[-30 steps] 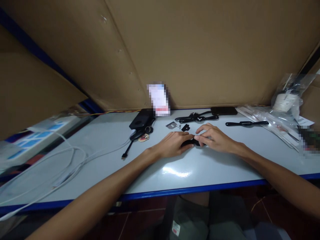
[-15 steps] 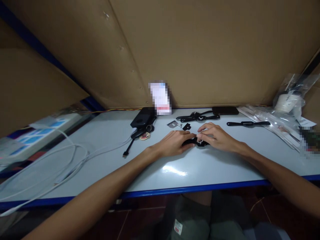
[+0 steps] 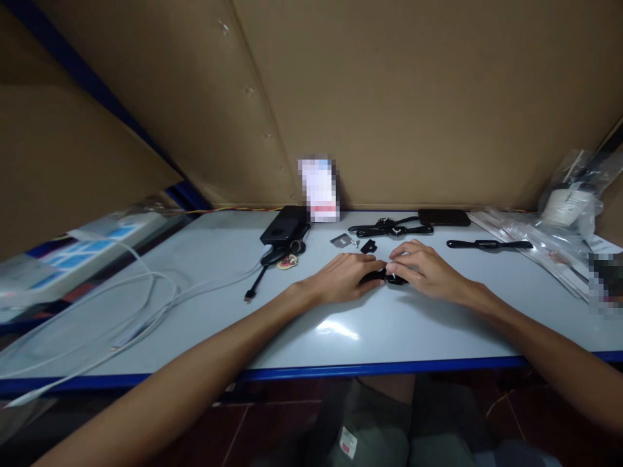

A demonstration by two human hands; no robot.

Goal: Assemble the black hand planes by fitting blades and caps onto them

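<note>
Head view, taking clock directions from the black strapped device [image 3: 398, 281]: nearest us, at six o'clock, runs the blue edge [image 3: 341, 371] of the pale table [image 3: 438, 331]. Our left hand [image 3: 345, 279], at nine o'clock, holds one end of the device just above the tabletop, thumb below and fingers over it. Our right hand [image 3: 428, 269], at three, bends narrow over the other end, fingertips touching; whether they grip it, we cannot tell. Just beyond, we see a small black piece [image 3: 368, 246] at eleven and a grey card [image 3: 343, 240] at ten. Farther off, one black strap [image 3: 489, 245] lies at two, more black straps [image 3: 394, 231] overlap at twelve, and a lit phone [image 3: 321, 191] leans against the cardboard wall [image 3: 413, 97] at eleven.
</note>
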